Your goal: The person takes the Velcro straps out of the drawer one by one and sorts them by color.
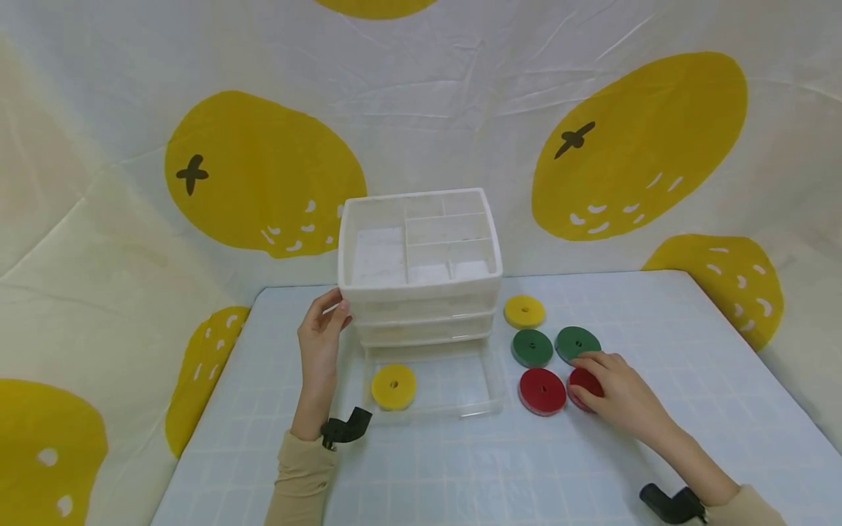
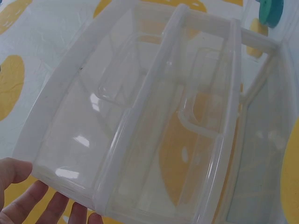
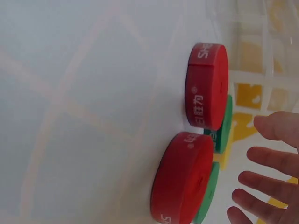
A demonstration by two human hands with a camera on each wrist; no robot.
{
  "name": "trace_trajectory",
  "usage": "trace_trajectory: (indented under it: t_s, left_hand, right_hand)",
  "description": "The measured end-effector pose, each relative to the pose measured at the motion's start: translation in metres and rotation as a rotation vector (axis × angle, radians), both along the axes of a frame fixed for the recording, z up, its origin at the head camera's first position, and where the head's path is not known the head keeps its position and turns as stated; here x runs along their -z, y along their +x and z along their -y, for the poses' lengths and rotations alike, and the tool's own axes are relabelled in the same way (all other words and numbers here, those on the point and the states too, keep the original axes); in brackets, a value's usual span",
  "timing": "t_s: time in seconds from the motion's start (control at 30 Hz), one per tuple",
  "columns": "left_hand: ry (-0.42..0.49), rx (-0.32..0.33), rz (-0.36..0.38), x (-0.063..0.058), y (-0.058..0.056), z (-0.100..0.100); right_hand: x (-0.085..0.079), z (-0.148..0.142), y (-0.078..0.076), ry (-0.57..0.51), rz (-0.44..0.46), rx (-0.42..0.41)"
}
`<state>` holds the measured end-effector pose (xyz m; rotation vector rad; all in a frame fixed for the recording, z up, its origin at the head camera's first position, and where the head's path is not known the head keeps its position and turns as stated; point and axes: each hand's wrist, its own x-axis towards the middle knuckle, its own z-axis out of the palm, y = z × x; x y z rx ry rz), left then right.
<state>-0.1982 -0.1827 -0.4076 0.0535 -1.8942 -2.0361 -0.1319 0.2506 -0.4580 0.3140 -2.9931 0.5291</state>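
A white drawer unit (image 1: pixel 421 288) with clear drawers stands at the table's middle, its bottom drawer (image 1: pixel 454 408) pulled out. In that drawer lies a yellow tape roll (image 1: pixel 384 397). My left hand (image 1: pixel 320 329) rests its fingertips on the unit's left side, thumb at the front corner (image 2: pixel 23 163). To the right, my right hand (image 1: pixel 621 387) hovers around a red tape roll (image 1: pixel 588 389); in the right wrist view its fingers (image 3: pixel 268 161) are spread, apart from the rolls. Another red roll (image 1: pixel 542 402) lies just left of it.
Behind the red rolls are two green rolls (image 1: pixel 531 358) (image 1: pixel 577 337) and a yellow roll (image 1: pixel 524 321), all flat on the table. Divided compartments (image 1: pixel 447 228) form the unit's top. A lemon-printed cloth (image 1: pixel 447 95) hangs behind the table (image 1: pixel 421 475).
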Motion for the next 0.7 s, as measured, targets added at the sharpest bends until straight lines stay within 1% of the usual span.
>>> trace_trajectory:
  t_s: [0.27, 0.47, 0.53, 0.7]
  left_hand:
    - [-0.015, -0.001, 0.002, -0.002, 0.001, 0.0]
    - [-0.007, 0.003, 0.006, -0.001, 0.001, 0.0]
    - [-0.006, 0.004, 0.007, -0.001, 0.001, 0.0]
    - [-0.009, 0.007, 0.005, -0.001, 0.001, -0.001]
  right_hand:
    - [-0.009, 0.017, -0.004, 0.002, -0.08, -0.065]
    - [-0.012, 0.033, -0.007, 0.001, -0.134, -0.108]
    - [-0.014, 0.038, -0.007, 0.0, -0.145, -0.124]
    - [-0.019, 0.05, -0.008, -0.02, -0.135, -0.16]
